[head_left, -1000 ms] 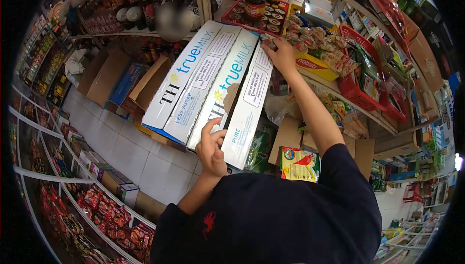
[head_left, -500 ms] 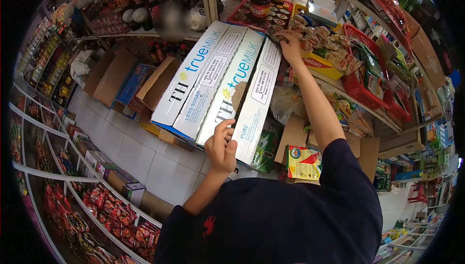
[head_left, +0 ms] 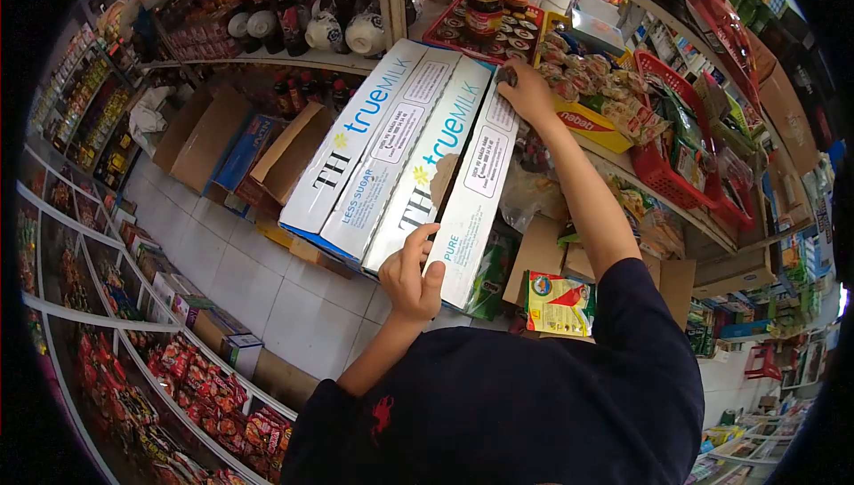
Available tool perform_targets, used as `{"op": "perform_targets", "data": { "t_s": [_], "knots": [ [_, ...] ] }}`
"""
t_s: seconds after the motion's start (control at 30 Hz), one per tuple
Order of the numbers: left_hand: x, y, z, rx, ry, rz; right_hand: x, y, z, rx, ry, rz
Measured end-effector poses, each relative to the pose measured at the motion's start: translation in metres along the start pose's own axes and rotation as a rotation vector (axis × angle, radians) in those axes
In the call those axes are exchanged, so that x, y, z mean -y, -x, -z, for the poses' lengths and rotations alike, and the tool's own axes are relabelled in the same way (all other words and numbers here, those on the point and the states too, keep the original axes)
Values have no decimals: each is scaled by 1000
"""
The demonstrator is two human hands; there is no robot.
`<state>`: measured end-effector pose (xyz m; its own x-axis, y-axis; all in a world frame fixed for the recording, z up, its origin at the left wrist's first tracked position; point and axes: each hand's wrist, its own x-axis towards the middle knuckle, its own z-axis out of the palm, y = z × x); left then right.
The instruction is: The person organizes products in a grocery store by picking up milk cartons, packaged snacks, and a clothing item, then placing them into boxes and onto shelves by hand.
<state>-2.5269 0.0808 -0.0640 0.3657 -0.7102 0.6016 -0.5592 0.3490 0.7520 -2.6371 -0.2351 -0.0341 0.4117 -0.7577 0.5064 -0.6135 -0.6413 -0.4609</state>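
Two white-and-blue milk cartons (head_left: 342,192) lie side by side in front of me. The right-hand milk carton (head_left: 471,245) has a torn strip along its top, leaving a long dark gap. Over the near end of this gap is my left hand (head_left: 411,276), fingers loosely bent and thumb apart, with nothing seen in it. At the far right corner of the same carton, my right hand (head_left: 529,98) is closed on a small dark object (head_left: 506,75), whose kind I cannot make out.
Beyond the cartons stands a red tray (head_left: 442,30) with jars and small tins. To the right are a yellow box of packets (head_left: 592,120) and a red basket (head_left: 672,183). Opened cardboard boxes (head_left: 209,143) sit on the left floor, near shelves of red packets (head_left: 191,374).
My right hand has drawn slightly back and down from the packets to the carton's far corner, with the small dark object now visible at its fingers. My left hand has barely moved.
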Motion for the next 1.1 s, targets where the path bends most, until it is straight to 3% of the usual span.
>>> {"op": "perform_targets", "data": {
  "t_s": [0.27,0.4,0.5,0.87,1.1],
  "knots": [
    [3,2,-3,-42,31,-23,-27,-32,-13,14,262,6],
    [6,4,-5,-57,68,-25,-17,-17,-13,-72,229,99],
    [6,3,-5,-61,45,-48,8,4,-5,29,236,131],
    [6,8,-10,-57,188,114,91,109,14,12,-43,286],
    [14,11,-13,-108,148,68,146,185,28,94,-243,435]
  ]
}}
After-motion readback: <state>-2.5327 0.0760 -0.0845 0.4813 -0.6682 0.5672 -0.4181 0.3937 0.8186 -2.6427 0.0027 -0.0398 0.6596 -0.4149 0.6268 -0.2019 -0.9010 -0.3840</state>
